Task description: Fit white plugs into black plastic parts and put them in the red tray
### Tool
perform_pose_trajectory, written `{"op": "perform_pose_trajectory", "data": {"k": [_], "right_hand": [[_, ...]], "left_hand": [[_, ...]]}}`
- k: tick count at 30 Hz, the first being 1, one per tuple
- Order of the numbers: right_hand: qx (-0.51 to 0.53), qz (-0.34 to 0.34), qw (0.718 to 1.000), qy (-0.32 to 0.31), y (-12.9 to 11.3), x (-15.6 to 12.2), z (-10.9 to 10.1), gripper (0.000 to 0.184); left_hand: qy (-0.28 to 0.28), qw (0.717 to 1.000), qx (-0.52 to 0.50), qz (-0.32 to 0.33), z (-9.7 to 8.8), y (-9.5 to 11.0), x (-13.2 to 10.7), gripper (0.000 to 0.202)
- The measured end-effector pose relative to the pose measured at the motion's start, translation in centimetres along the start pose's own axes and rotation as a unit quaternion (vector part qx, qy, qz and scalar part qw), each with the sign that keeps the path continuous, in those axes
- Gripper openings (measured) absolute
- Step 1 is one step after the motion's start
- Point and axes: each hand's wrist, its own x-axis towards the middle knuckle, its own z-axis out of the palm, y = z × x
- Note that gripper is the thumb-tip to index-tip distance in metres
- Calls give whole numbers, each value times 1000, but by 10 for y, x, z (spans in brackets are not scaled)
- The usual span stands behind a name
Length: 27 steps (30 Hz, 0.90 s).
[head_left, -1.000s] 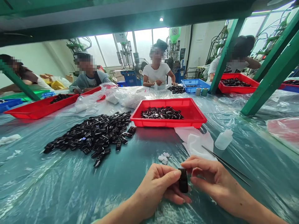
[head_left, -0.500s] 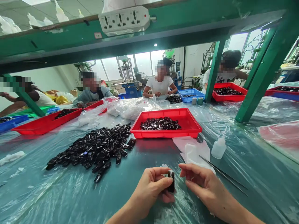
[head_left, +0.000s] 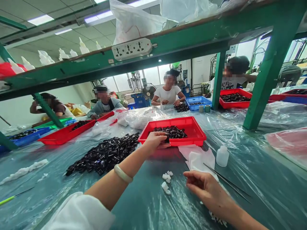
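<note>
My left hand (head_left: 157,140) reaches out to the near wall of a red tray (head_left: 144,139). Its fingers pinch a small black rectangular piece (head_left: 167,139) at the tray's edge. Several similar black pieces (head_left: 176,131) lie inside the tray. A large heap of black pieces (head_left: 107,153) spreads on the table to the left of the tray. My right hand (head_left: 206,188) hovers low at the right, fingers loosely curled and a little apart, with nothing visible in them. Small white chunks (head_left: 166,182) sit on the table just left of it.
Metal tweezers (head_left: 227,182) lie beyond my right hand, near a white plastic bottle (head_left: 222,156) and crumpled white sheets (head_left: 199,159). Green shelf posts (head_left: 260,83) rise from the film-covered table. Several people sit opposite with more trays. A pointed tool (head_left: 11,198) lies far left.
My left hand has moved forward from near my right hand to the red tray, carrying the black piece. The white chunks are now uncovered. My right hand stays nearly in place; the view has tilted up.
</note>
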Motion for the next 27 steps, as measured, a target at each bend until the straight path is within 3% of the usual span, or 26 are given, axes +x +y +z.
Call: {"op": "perform_pose_trajectory", "data": {"k": [11,17,21,27], "right_hand": [[-34,9,999,-3,1,-1,0,32],[-58,16,998,-13,8,-1,-2,33],[-52,11,998,-17,9,-1,-2,32],[-68,18,997,-25,7,-3,0,32]], "left_hand": [[4,998,47,43,-12,-3,36,28],[9,983,164,84,-36,2,35,31],[32,943,321,75,-71,-19,19,22],[52,842,532,76,-120,-62,-17,17]]}}
